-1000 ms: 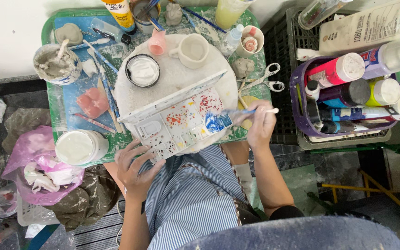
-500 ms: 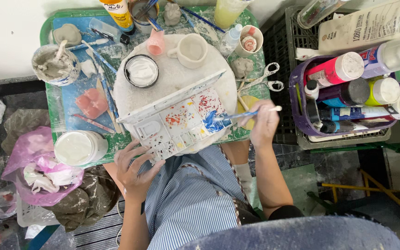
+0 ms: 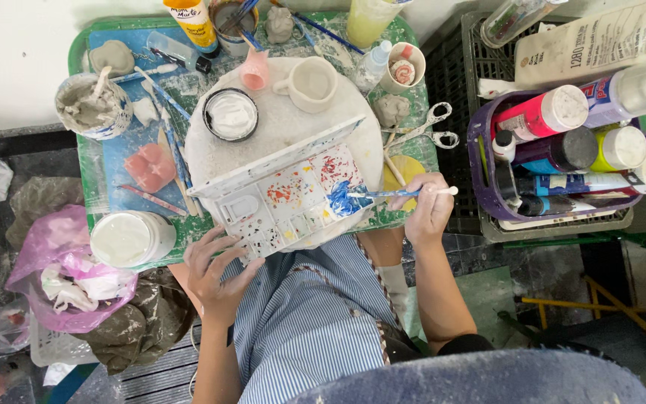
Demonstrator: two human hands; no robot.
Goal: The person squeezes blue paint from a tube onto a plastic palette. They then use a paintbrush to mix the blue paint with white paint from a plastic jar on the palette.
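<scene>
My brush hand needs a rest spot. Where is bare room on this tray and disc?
Bare disc lies between the white jar, mug and palette. The tray is crowded everywhere. The right hand holds the brush; the left hand steadies the palette.

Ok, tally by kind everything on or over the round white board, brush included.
Paint palette: 1
Blue paintbrush: 1
White mug: 1
Black-rimmed tub of white paint: 1
Small pink piece: 1
Total: 5
</scene>
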